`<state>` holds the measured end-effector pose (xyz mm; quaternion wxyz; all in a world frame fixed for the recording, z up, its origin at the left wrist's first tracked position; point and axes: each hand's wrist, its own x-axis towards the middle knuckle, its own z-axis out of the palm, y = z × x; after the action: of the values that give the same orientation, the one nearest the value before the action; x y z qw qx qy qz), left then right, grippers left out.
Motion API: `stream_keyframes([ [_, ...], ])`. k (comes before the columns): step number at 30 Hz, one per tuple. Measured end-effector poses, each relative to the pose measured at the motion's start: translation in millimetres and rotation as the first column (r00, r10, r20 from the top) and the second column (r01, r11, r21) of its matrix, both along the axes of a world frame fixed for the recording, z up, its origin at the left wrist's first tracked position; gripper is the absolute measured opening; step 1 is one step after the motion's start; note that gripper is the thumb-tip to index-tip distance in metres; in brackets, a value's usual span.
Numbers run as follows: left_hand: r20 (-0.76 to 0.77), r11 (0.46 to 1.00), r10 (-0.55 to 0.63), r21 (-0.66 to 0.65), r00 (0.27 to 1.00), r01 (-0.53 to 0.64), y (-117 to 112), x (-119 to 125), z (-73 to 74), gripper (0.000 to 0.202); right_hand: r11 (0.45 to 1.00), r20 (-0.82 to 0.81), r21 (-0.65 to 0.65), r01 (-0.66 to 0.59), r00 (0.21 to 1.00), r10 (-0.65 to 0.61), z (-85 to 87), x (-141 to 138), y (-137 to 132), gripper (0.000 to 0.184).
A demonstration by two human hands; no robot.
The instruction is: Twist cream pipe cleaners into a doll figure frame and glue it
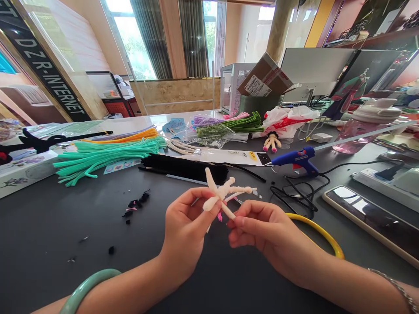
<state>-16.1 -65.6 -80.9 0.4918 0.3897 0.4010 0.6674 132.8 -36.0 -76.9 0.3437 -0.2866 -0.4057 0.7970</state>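
Cream fuzzy pipe-cleaner figure point(222, 192) is pinched in the narrowly closed fingers of your left hand point(186, 231) and your right hand point(275, 235), held above the dark surface point(65, 226), near a bundle of black pipe cleaners point(183, 168).

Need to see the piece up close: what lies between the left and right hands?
A cream pipe-cleaner figure lies between them, held by the left hand and right hand, as the head view shows.
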Motion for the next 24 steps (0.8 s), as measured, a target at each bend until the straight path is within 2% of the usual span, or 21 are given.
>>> stream_keyframes([
  [15,0.091,0.995,0.002,-0.095,0.996,0.006,1.8,1.8,6.5,0.011,0.999,-0.015,0.027,0.032,0.999,-0.032,-6.7,-0.4,3.8,0.018],
  [24,0.122,0.996,-0.032,-0.079,0.992,0.042,1.5,1.7,7.8,0.013,0.996,0.085,0.091,0.008,0.996,-0.016,-9.4,-1.1,3.1,0.016],
])
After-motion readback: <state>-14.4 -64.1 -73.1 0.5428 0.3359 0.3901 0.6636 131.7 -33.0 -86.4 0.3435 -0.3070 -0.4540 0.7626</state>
